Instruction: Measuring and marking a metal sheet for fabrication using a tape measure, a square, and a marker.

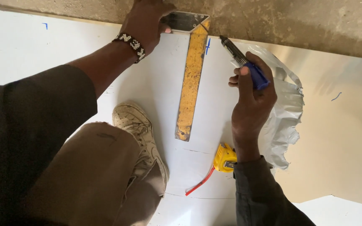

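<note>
My left hand (147, 23) presses down on the metal stock of a try square (184, 21) at the far edge of a white board (30, 46). The square's worn yellow blade (190, 83) runs back toward me across the board. My right hand (252, 100) grips a blue marker pen (241, 60) just right of the blade, its dark tip pointing toward a short blue mark (208, 46) beside the blade. A beaded band sits on my left wrist.
A yellow tape measure (224, 158) with a red strap lies on the board near my right wrist. Peeled grey protective film (285, 113) is bunched to the right. My shoe (141, 134) stands on the board. Bare concrete floor (294, 21) lies beyond the far edge.
</note>
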